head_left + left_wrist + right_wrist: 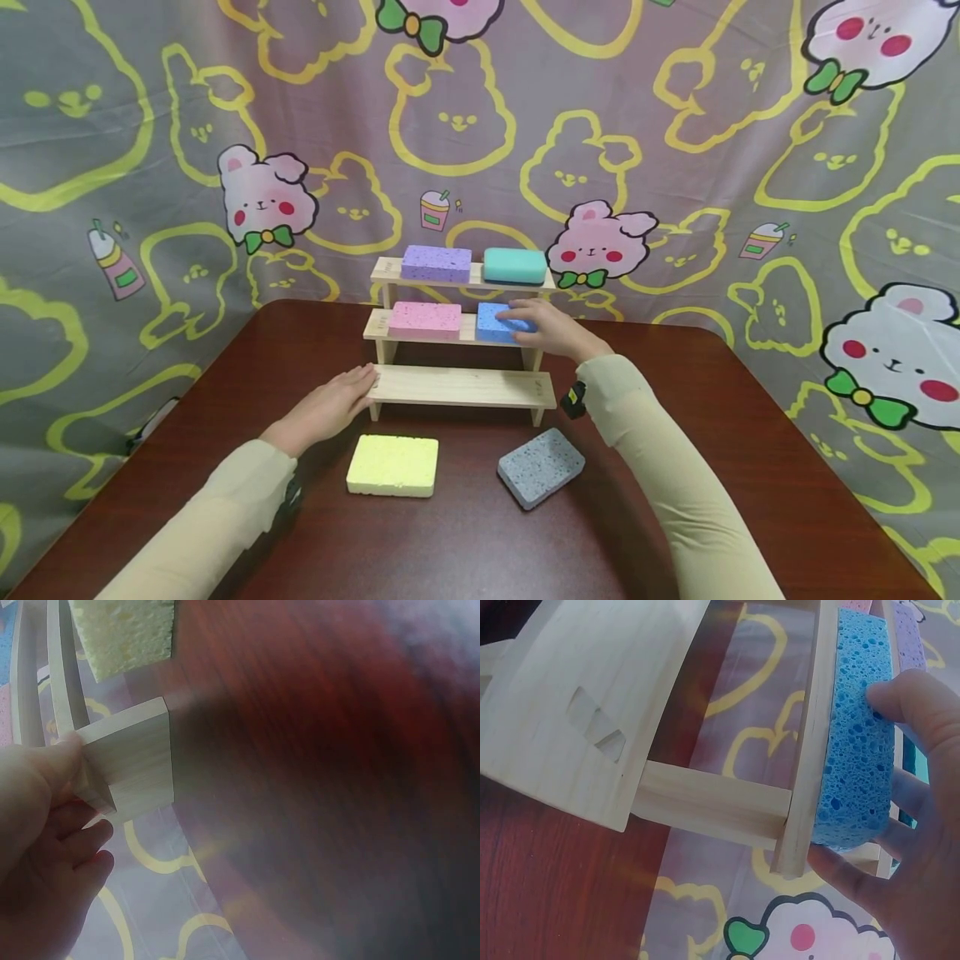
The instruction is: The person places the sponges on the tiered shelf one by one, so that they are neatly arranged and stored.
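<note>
A three-step wooden shelf stands on the brown table. My left hand holds the left end of its lowest step, thumb and fingers about the board's end in the left wrist view. On the middle step, my right hand grips the blue sponge at the right end. Its thumb lies on the sponge's face and the fingers reach around the far side and end. A pink sponge sits left of the blue one. Purple and teal sponges occupy the top step.
In front of the shelf, a yellow sponge lies at left on the table. A grey sponge lies angled at right. Behind everything hangs a patterned curtain.
</note>
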Demonstrator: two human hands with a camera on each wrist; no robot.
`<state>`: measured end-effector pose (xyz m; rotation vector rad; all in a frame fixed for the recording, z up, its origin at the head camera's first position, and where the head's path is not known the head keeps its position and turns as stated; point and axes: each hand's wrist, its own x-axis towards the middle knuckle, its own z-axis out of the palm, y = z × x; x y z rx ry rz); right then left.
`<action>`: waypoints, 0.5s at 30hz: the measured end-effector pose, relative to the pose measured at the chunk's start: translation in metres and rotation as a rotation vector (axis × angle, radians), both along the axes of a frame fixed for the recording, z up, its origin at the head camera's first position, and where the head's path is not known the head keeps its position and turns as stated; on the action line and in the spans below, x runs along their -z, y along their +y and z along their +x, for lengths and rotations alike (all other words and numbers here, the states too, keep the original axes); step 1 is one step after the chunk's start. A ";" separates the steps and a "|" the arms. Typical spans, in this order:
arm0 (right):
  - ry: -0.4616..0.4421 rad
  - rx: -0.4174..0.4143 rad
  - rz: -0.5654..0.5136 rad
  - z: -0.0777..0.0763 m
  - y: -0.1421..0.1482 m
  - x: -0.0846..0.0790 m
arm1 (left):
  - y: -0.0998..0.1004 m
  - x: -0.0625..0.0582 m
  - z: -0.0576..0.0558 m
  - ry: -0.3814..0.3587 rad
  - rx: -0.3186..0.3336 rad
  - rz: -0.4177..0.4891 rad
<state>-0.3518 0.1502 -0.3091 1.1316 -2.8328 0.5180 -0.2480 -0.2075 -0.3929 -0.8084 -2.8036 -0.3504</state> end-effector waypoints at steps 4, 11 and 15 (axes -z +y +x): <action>0.006 0.005 0.002 0.000 0.000 0.000 | 0.000 0.001 0.000 0.001 0.002 0.000; 0.014 0.011 0.010 0.000 0.000 0.001 | -0.001 0.002 0.000 0.001 0.003 0.002; 0.011 0.019 0.021 0.000 0.000 0.000 | 0.000 0.002 0.000 0.000 0.003 0.002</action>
